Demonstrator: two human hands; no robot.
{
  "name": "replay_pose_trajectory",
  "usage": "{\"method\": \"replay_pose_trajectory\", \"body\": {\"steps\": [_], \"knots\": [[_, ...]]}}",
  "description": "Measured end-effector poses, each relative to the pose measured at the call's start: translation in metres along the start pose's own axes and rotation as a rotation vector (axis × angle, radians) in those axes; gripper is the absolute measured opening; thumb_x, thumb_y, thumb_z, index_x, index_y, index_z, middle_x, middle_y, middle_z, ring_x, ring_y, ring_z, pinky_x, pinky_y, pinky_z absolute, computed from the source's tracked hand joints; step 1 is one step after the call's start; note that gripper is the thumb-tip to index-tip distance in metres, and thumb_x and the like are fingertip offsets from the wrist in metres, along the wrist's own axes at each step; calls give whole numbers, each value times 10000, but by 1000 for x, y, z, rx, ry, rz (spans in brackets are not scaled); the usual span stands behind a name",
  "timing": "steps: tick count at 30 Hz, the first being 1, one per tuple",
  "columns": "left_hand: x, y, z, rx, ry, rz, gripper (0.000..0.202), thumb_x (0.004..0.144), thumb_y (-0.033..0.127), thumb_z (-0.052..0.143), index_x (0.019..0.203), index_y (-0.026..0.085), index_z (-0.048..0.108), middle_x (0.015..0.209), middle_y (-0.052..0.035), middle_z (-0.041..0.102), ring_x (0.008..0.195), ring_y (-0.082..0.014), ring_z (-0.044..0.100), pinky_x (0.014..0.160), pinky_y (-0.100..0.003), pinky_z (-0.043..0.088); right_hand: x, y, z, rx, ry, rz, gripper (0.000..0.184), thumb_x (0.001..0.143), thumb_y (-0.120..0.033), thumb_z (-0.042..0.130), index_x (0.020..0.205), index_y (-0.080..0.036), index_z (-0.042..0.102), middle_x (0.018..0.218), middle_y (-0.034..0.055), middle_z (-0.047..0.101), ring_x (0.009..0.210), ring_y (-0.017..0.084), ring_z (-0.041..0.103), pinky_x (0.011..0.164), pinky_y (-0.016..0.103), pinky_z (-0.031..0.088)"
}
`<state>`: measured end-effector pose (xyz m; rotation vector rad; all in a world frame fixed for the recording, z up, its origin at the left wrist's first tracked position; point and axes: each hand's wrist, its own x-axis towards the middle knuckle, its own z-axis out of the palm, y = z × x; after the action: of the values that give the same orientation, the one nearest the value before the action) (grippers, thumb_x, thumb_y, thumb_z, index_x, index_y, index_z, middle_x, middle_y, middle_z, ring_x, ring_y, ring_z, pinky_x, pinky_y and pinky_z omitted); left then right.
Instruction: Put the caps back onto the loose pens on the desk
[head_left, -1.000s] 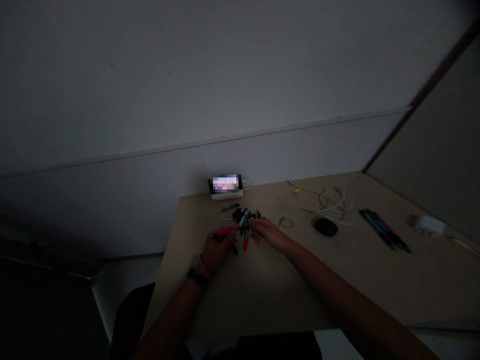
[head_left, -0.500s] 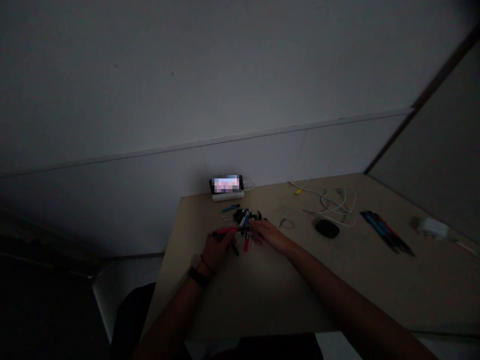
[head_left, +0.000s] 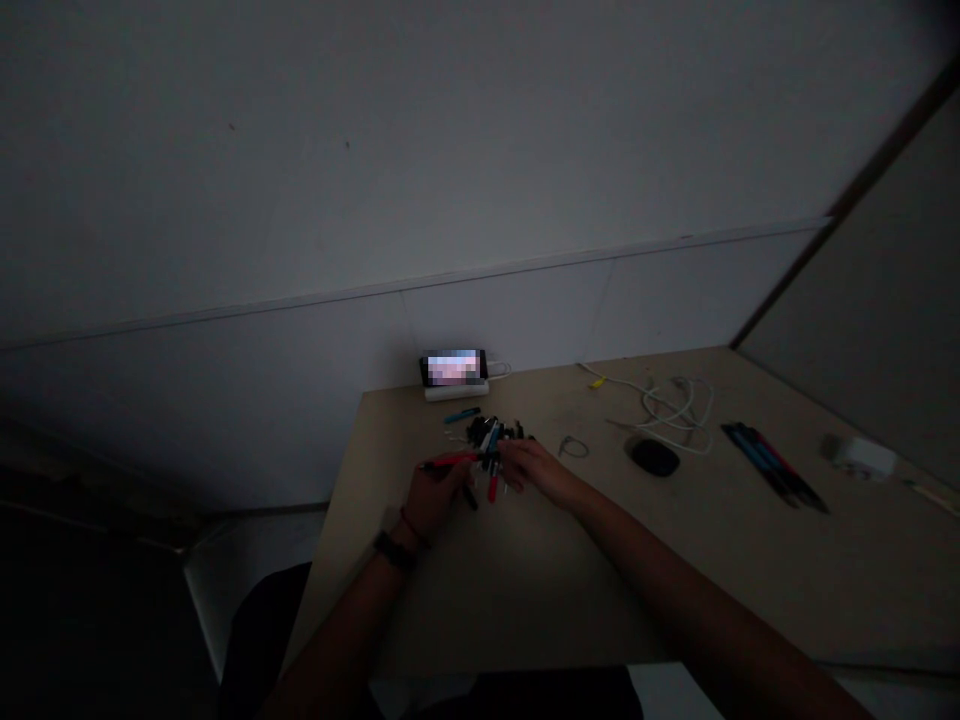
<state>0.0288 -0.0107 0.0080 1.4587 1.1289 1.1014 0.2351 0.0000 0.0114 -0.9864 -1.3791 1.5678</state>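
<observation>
Pinched in my left hand [head_left: 436, 490] is a red and black pen [head_left: 456, 460], lying almost level and pointing right. My right hand [head_left: 529, 465] is opposite, its fingers closed near the dark end of that pen; what they grip is hidden in the dim light. Beneath and behind both hands is a jumbled pile of pen parts [head_left: 480, 430], black, white and blue. A red piece [head_left: 493, 487] and a black piece [head_left: 470, 497] stick out toward me between the hands. One blue pen [head_left: 462, 415] rests apart, behind the pile.
A lit phone [head_left: 454, 368] leans on a white block [head_left: 457, 393] by the wall. On the right lie a thin loop [head_left: 574, 447], a black mouse [head_left: 655, 457], a coiled white cable [head_left: 679, 415], several blue, red and black pens [head_left: 772, 465] and a white adapter [head_left: 865, 457].
My right fingers have drawn slightly closer together near the pen's end. My left hand and the red and black pen stay almost in place.
</observation>
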Motion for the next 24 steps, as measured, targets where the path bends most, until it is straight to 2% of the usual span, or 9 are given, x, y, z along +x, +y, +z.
{"method": "replay_pose_trajectory", "body": {"steps": [4, 12, 19, 24], "knots": [[-1, 2, 0, -20, -24, -10, 409, 805, 536, 700, 878, 140, 774, 646, -24, 684, 597, -146, 593, 582, -256, 490, 0, 1, -1, -100, -10, 13, 678, 865, -764, 439, 478, -208, 467, 401, -16, 456, 391, 108, 416, 450, 266, 324], [-3, 9, 2, -37, -7, -17, 388, 815, 524, 689, 818, 142, 758, 605, -17, 668, 543, -137, 569, 543, -250, 471, 0, 4, 1, -18, 20, -34, 509, 806, -700, 613, 721, -206, 521, 494, -46, 530, 421, 110, 452, 444, 243, 314], [-1, 8, 0, -40, -13, -18, 383, 817, 508, 692, 720, 140, 735, 576, -16, 652, 538, -133, 557, 544, -247, 452, -1, 0, 2, -134, 46, -25, 629, 842, -772, 480, 597, -195, 534, 445, -12, 517, 421, 116, 456, 459, 262, 335], [0, 6, -1, -50, 17, -31, 404, 814, 529, 689, 765, 131, 734, 569, -2, 629, 507, -109, 507, 514, -233, 412, 1, 0, 1, -99, 119, -56, 564, 828, -737, 538, 633, -209, 525, 447, -32, 514, 404, 117, 452, 435, 259, 331]]}}
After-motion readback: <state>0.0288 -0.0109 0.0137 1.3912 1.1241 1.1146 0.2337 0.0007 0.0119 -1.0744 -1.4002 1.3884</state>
